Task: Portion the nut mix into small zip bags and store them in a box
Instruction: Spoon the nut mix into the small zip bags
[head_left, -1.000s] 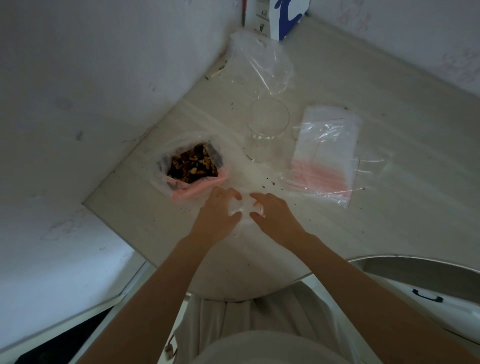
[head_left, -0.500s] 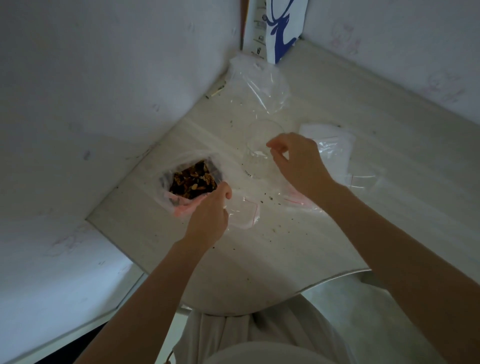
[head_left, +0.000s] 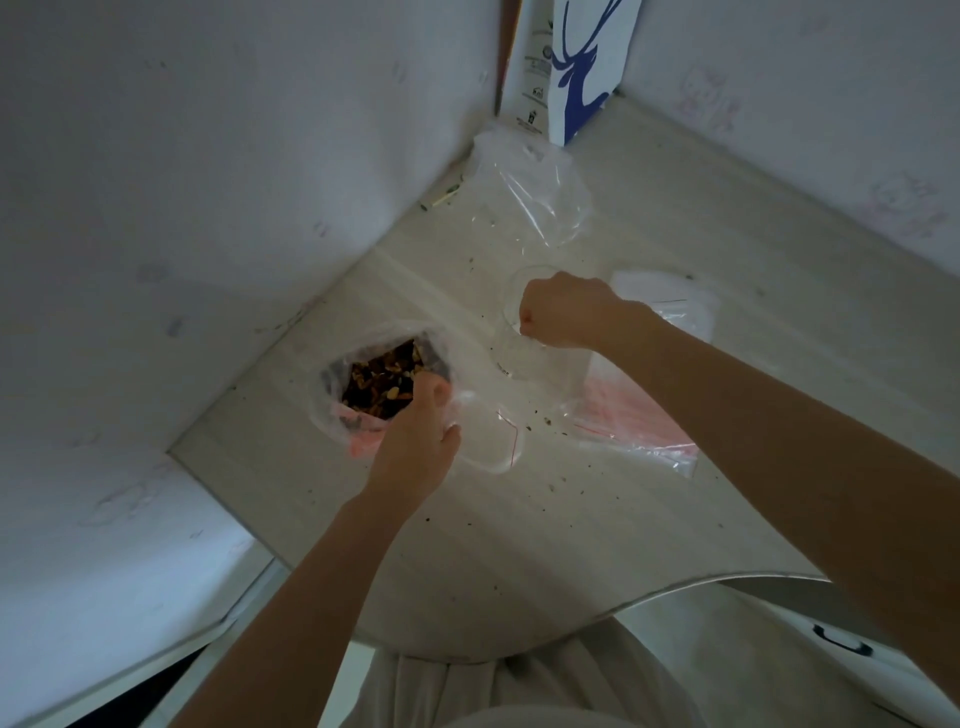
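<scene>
Pinching zip bag (head_left: 488, 441) at right: left hand (head_left: 415, 441); right hand (head_left: 566, 312) grips glass (head_left: 524, 359).

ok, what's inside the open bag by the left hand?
Dark nut mix shows in the open bag. The left hand covers its near-right corner, so what's there and the mix's depth can't be seen.

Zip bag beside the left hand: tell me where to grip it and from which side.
Pinch its red-lined edge, coming from the right. The zip bag lies on the table, so probably only an edge lifts, and the left hand overlaps its left side.
</scene>
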